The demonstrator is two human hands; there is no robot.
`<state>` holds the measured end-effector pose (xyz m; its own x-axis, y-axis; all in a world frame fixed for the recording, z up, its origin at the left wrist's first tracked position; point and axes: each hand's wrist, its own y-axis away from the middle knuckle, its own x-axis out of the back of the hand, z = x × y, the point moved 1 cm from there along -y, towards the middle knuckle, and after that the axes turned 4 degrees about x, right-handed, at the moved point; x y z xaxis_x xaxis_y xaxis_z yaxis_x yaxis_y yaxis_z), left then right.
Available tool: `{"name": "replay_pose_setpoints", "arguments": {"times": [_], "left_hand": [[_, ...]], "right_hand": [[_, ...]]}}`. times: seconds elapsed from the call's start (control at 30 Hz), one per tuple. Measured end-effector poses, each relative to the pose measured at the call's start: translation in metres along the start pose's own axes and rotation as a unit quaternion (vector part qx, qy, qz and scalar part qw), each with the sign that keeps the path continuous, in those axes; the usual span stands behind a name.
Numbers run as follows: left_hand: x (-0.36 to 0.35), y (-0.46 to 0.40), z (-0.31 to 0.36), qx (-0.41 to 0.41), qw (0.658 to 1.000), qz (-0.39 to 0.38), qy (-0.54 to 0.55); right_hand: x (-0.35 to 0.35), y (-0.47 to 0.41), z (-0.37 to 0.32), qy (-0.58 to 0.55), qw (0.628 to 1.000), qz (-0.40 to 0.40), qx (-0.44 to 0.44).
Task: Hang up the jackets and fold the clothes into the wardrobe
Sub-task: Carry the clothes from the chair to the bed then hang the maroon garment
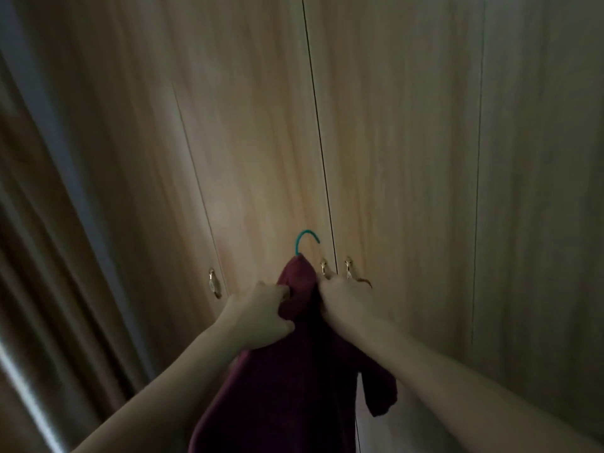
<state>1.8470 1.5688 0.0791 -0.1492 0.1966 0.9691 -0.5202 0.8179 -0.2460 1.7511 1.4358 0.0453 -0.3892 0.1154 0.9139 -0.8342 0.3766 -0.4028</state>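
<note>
Two hands on one garment

Both arms reach forward. The left hand (261, 310) and right hand (346, 300) grip a maroon garment (294, 380) between them, its teal hanger hook (305, 238) poking above, before closed wardrobe doors (408, 158).

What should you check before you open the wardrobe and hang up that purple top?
1. Top on the hanger: ok. The purple top hangs below the teal hanger hook.
2. Left hand grips the top: ok.
3. A hand free to pull a handle: not ok. The right hand is at the top's collar too, though close to the handles.
4. Wardrobe doors open: not ok, they are closed.
5. Handles within reach: ok. Two handles sit just beyond the right hand.
6. Room on the rail inside: cannot tell, it is hidden.
</note>
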Motion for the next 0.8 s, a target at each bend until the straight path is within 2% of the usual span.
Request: {"name": "replay_pose_setpoints", "arguments": {"times": [0.13, 0.27, 0.4, 0.5, 0.57, 0.63, 0.7, 0.8], "left_hand": [[-0.028, -0.048, -0.014, -0.033, 0.999, -0.024, -0.02], [-0.053, -0.102, -0.035, -0.077, 0.995, -0.063, -0.013], [-0.078, -0.15, -0.047, -0.124, 0.989, -0.085, 0.001], [-0.093, -0.178, -0.054, -0.14, 0.987, -0.083, 0.01], [-0.102, -0.193, -0.059, -0.145, 0.985, -0.089, 0.012], [-0.111, -0.203, -0.064, -0.147, 0.984, -0.101, 0.004], [-0.119, -0.209, -0.072, -0.143, 0.983, -0.112, -0.006], [-0.13, -0.211, -0.088, -0.128, 0.985, -0.113, -0.033]], "right_hand": [[-0.031, -0.036, 0.02, 0.0, 1.0, -0.013, 0.002], [-0.066, -0.076, 0.049, -0.121, 0.992, -0.031, -0.035], [-0.102, -0.112, 0.081, -0.216, 0.967, -0.124, -0.054], [-0.124, -0.135, 0.107, -0.241, 0.954, -0.112, -0.137], [-0.136, -0.152, 0.125, -0.187, 0.956, -0.069, -0.213], [-0.152, -0.172, 0.142, -0.152, 0.946, -0.06, -0.281], [-0.169, -0.192, 0.154, -0.171, 0.929, -0.078, -0.319], [-0.195, -0.212, 0.156, -0.21, 0.914, -0.098, -0.333]]}}
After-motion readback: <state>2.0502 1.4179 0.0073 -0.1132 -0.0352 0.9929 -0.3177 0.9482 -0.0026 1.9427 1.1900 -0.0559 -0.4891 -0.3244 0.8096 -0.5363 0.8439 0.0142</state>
